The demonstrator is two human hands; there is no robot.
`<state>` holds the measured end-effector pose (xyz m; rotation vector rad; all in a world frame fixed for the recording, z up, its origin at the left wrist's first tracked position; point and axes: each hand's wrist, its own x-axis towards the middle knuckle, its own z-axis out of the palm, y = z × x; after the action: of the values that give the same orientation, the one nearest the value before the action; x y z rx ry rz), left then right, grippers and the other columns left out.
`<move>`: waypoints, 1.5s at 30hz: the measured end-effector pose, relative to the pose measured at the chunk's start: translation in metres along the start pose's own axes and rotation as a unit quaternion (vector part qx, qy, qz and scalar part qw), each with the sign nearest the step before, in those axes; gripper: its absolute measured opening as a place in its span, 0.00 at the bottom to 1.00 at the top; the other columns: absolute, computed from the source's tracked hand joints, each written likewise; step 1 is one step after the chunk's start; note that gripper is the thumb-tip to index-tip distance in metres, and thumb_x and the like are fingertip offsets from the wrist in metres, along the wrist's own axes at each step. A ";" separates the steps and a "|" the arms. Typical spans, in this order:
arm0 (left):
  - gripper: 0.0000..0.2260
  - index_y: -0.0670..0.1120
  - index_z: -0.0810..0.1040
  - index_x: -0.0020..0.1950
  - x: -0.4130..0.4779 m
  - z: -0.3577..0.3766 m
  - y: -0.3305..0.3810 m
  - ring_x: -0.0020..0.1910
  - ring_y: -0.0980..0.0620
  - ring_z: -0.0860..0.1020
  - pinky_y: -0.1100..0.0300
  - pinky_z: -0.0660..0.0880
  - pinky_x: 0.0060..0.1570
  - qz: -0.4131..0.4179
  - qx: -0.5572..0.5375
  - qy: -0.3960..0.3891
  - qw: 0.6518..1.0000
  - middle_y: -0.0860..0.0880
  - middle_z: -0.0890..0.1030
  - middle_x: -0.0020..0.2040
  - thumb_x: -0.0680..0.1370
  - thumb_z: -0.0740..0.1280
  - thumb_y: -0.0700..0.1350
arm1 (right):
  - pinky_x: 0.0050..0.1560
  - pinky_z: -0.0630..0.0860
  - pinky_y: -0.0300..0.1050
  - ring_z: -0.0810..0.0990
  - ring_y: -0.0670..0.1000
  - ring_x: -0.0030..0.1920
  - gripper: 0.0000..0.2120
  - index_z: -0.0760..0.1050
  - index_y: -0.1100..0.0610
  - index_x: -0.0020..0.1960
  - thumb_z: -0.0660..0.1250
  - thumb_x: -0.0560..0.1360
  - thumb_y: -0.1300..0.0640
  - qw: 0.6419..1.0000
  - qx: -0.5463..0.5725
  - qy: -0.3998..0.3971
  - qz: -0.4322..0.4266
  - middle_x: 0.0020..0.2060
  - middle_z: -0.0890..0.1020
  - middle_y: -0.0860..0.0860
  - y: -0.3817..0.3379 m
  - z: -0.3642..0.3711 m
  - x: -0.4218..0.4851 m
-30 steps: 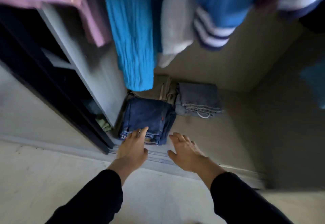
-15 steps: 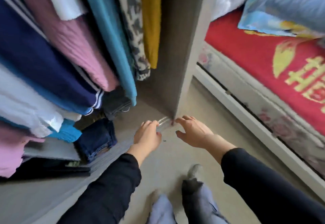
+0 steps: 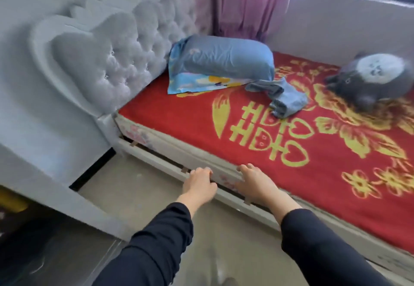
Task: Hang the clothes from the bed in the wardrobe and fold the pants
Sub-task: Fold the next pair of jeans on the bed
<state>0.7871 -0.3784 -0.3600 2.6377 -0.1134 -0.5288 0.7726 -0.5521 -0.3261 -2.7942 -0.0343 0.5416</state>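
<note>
**Blue pants crumpled on the bed, your hands empty**

The blue pants (image 3: 284, 99) lie bunched on the red blanket (image 3: 179, 110), just beside the pillow (image 3: 226, 59). Their long axis slants from the pillow toward the bed's near edge. Your left hand (image 3: 198, 183) and right hand (image 3: 255, 183) are at that edge, fingers loosely curled and holding nothing. You cannot tell whether they touch it.

The crumpled blue garment (image 3: 285, 100) lies on the red-and-gold blanket (image 3: 179, 115), between a blue pillow (image 3: 226, 59) against the tufted grey headboard (image 3: 125, 63) and a round grey plush toy (image 3: 369, 79).
</note>
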 end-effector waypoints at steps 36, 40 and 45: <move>0.25 0.49 0.52 0.78 0.706 0.201 0.234 0.76 0.50 0.56 0.53 0.61 0.71 0.209 0.039 -0.076 0.974 0.50 0.53 0.78 0.82 0.54 0.47 | 0.59 0.73 0.51 0.73 0.55 0.65 0.25 0.58 0.54 0.75 0.57 0.80 0.52 0.986 0.036 0.055 0.153 0.73 0.62 0.48 0.446 -0.029 0.552; 0.28 0.50 0.54 0.78 0.765 0.211 0.260 0.75 0.49 0.56 0.54 0.63 0.68 0.289 0.090 0.036 0.952 0.50 0.55 0.78 0.79 0.57 0.39 | 0.54 0.76 0.50 0.74 0.55 0.62 0.23 0.60 0.54 0.72 0.59 0.79 0.51 0.984 0.000 0.094 0.152 0.64 0.72 0.51 0.461 -0.008 0.588; 0.20 0.53 0.71 0.70 0.824 0.208 0.269 0.73 0.48 0.62 0.51 0.66 0.66 0.336 0.183 0.046 0.923 0.53 0.66 0.74 0.79 0.61 0.43 | 0.27 0.75 0.42 0.82 0.49 0.39 0.16 0.79 0.58 0.60 0.63 0.73 0.59 0.961 -0.162 0.168 0.147 0.40 0.82 0.50 0.458 0.016 0.609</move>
<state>1.4699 -0.8396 -0.7002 2.7169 -1.1351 -0.1502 1.3174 -0.9379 -0.6935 -3.1975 0.4060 0.1218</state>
